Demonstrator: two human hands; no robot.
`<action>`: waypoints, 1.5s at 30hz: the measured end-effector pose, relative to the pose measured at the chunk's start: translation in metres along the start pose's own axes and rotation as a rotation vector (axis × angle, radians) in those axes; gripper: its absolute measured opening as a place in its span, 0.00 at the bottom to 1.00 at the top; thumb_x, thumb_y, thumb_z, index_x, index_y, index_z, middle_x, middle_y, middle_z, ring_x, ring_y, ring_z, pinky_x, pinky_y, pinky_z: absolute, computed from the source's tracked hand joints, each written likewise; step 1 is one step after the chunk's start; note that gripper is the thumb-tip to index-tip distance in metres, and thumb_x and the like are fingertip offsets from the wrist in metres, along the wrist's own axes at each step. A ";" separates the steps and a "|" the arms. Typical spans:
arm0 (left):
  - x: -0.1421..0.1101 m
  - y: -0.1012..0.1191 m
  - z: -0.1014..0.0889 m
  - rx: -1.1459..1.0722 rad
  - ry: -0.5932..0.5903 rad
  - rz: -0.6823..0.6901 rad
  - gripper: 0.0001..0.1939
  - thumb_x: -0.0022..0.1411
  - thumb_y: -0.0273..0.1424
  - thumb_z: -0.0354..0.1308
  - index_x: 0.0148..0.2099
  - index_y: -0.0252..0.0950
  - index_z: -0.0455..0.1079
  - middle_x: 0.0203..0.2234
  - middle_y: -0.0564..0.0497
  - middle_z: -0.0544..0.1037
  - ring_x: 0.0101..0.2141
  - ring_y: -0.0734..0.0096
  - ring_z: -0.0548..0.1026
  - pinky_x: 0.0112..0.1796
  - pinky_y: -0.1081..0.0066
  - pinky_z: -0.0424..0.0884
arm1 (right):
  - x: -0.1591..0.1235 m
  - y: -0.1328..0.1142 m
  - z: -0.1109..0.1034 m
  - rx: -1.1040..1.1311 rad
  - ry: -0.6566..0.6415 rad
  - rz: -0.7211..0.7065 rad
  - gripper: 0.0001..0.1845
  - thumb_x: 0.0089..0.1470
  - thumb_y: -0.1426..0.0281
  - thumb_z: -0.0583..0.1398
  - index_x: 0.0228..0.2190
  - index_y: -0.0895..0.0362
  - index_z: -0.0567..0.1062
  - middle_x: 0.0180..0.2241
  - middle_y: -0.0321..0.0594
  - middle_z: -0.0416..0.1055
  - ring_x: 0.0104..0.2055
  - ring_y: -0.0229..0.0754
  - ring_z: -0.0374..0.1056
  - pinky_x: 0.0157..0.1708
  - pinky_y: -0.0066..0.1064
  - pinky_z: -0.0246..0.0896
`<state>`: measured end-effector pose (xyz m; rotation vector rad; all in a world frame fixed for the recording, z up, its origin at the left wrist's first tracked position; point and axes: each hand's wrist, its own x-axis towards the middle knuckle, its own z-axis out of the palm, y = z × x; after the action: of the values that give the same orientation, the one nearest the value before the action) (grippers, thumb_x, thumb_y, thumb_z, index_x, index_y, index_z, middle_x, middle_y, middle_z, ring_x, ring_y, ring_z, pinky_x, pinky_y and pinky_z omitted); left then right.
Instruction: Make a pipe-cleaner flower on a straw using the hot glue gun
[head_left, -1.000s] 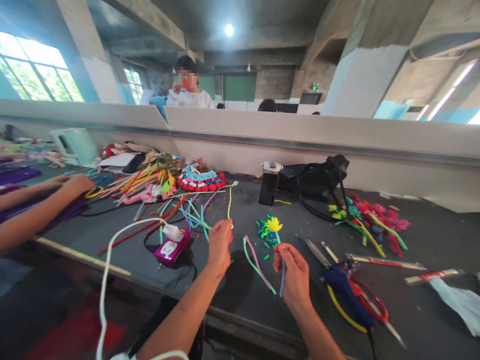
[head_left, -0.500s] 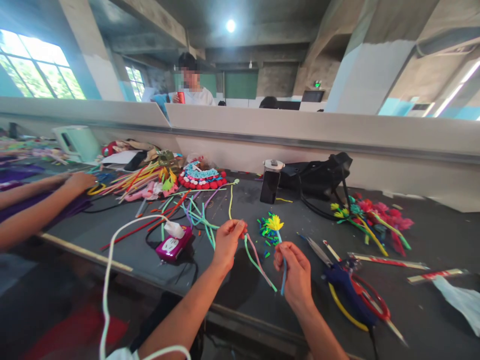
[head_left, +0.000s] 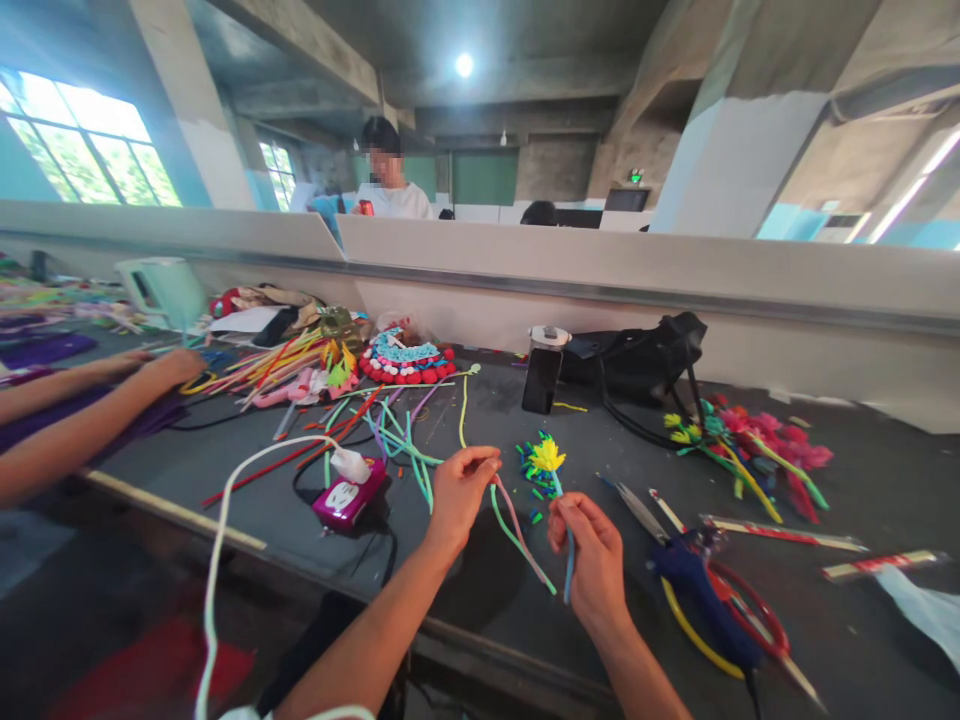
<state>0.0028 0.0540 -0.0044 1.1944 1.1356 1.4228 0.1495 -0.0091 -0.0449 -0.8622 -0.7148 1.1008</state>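
My right hand [head_left: 589,550] is closed around the light blue stem [head_left: 569,570] of a yellow pipe-cleaner flower [head_left: 548,455], held upright with its head above my fingers. To its left, the fingertips of my left hand [head_left: 461,500] are pinched together, and what they hold, if anything, is too small to make out. Just below those fingertips run a pink and a green pipe cleaner [head_left: 517,528]; whether they touch my fingers I cannot tell. Behind the flower lies a little heap of blue and green bits [head_left: 534,480].
A hot glue gun [head_left: 701,600] and red-handled scissors [head_left: 750,610] lie on the right. Beyond are pipe-cleaner flowers [head_left: 780,445], a black bag [head_left: 637,360] and a phone [head_left: 541,380] against a cup. A purple power strip [head_left: 350,500] and another person's arms [head_left: 97,410] are leftward.
My left fingers have straightened a little while staying pinched at the tips. The right hand keeps its hold on the flower stem. The whole scene sits slightly lower in view.
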 end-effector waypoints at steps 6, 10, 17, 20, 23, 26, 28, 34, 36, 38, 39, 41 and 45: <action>-0.002 0.002 0.000 -0.101 -0.031 -0.058 0.11 0.51 0.29 0.61 0.39 0.35 0.77 0.29 0.50 0.78 0.27 0.72 0.73 0.33 0.71 0.69 | -0.001 -0.002 0.002 -0.001 -0.029 0.005 0.14 0.50 0.61 0.65 0.23 0.58 0.73 0.18 0.32 0.62 0.20 0.31 0.52 0.21 0.23 0.48; -0.005 0.005 0.002 -0.165 -0.085 -0.063 0.17 0.48 0.25 0.60 0.43 0.35 0.75 0.30 0.52 0.75 0.29 0.74 0.71 0.33 0.73 0.68 | -0.001 -0.004 0.004 -0.009 -0.041 0.010 0.14 0.49 0.61 0.65 0.23 0.58 0.72 0.18 0.32 0.62 0.20 0.31 0.52 0.20 0.24 0.49; -0.009 0.008 0.003 -0.140 -0.183 -0.054 0.22 0.47 0.26 0.62 0.48 0.37 0.73 0.32 0.52 0.73 0.31 0.73 0.70 0.35 0.72 0.67 | -0.001 -0.005 0.006 -0.055 -0.050 0.021 0.15 0.49 0.60 0.65 0.22 0.58 0.71 0.18 0.32 0.61 0.20 0.31 0.52 0.20 0.24 0.48; -0.009 0.007 0.002 -0.060 -0.216 0.001 0.22 0.48 0.27 0.63 0.48 0.38 0.74 0.31 0.52 0.73 0.30 0.73 0.69 0.33 0.73 0.65 | -0.002 -0.005 0.005 -0.067 -0.052 0.028 0.15 0.49 0.59 0.65 0.22 0.57 0.71 0.17 0.31 0.61 0.20 0.31 0.52 0.20 0.24 0.48; -0.008 0.004 0.002 0.004 -0.255 0.048 0.19 0.51 0.29 0.64 0.47 0.38 0.75 0.29 0.52 0.73 0.30 0.72 0.69 0.33 0.72 0.65 | -0.003 -0.004 0.004 -0.080 -0.063 0.031 0.15 0.49 0.59 0.65 0.23 0.57 0.72 0.17 0.31 0.61 0.20 0.31 0.52 0.20 0.24 0.48; -0.008 0.001 0.001 0.101 -0.271 0.099 0.16 0.53 0.31 0.63 0.45 0.37 0.76 0.29 0.51 0.74 0.30 0.70 0.70 0.33 0.72 0.64 | -0.002 -0.003 0.004 -0.093 -0.071 0.028 0.15 0.49 0.59 0.65 0.23 0.57 0.72 0.17 0.31 0.61 0.20 0.31 0.52 0.20 0.24 0.49; -0.008 0.001 0.001 0.177 -0.261 0.139 0.12 0.53 0.32 0.63 0.41 0.37 0.77 0.28 0.51 0.74 0.29 0.70 0.70 0.32 0.72 0.64 | -0.002 -0.002 0.005 -0.102 -0.075 0.024 0.15 0.49 0.59 0.64 0.23 0.57 0.72 0.17 0.31 0.61 0.20 0.32 0.53 0.20 0.24 0.49; -0.009 0.004 0.000 0.233 -0.230 0.174 0.09 0.57 0.36 0.60 0.29 0.37 0.75 0.24 0.52 0.72 0.28 0.70 0.67 0.30 0.72 0.60 | -0.001 -0.003 0.004 -0.110 -0.060 0.005 0.16 0.50 0.59 0.64 0.23 0.58 0.72 0.17 0.32 0.60 0.20 0.32 0.52 0.20 0.25 0.49; -0.008 0.003 -0.001 0.179 -0.196 0.122 0.13 0.59 0.38 0.58 0.26 0.36 0.71 0.21 0.54 0.67 0.25 0.73 0.63 0.28 0.73 0.57 | -0.001 -0.003 0.004 -0.106 -0.042 -0.005 0.15 0.50 0.59 0.64 0.23 0.58 0.72 0.17 0.32 0.61 0.20 0.32 0.53 0.20 0.25 0.48; -0.007 0.002 -0.002 0.112 -0.139 0.084 0.16 0.60 0.39 0.55 0.23 0.36 0.64 0.19 0.56 0.62 0.23 0.75 0.59 0.26 0.73 0.54 | 0.000 -0.003 0.003 -0.103 -0.021 -0.012 0.15 0.50 0.59 0.64 0.23 0.58 0.72 0.18 0.32 0.61 0.20 0.32 0.53 0.20 0.25 0.49; -0.006 0.001 -0.003 0.078 -0.106 0.071 0.17 0.60 0.39 0.55 0.22 0.37 0.61 0.18 0.57 0.60 0.23 0.75 0.58 0.26 0.73 0.54 | 0.000 -0.003 0.003 -0.103 -0.011 -0.015 0.15 0.50 0.59 0.64 0.23 0.58 0.73 0.18 0.32 0.61 0.20 0.32 0.53 0.20 0.25 0.49; -0.004 0.000 -0.004 0.003 -0.043 0.037 0.19 0.59 0.38 0.55 0.21 0.37 0.56 0.17 0.58 0.57 0.21 0.77 0.55 0.25 0.73 0.52 | 0.000 -0.002 0.003 -0.096 0.004 -0.022 0.15 0.49 0.59 0.64 0.23 0.58 0.73 0.17 0.32 0.61 0.20 0.32 0.52 0.20 0.25 0.49; 0.000 0.001 -0.008 -0.176 0.038 -0.048 0.21 0.55 0.37 0.58 0.19 0.37 0.52 0.14 0.60 0.52 0.18 0.79 0.51 0.22 0.73 0.50 | 0.001 -0.002 0.003 -0.069 0.039 -0.020 0.15 0.48 0.59 0.65 0.23 0.58 0.73 0.17 0.31 0.60 0.20 0.32 0.52 0.19 0.24 0.48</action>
<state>-0.0053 0.0534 -0.0045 1.0141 1.0343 1.4815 0.1481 -0.0082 -0.0415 -0.9307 -0.7311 1.0443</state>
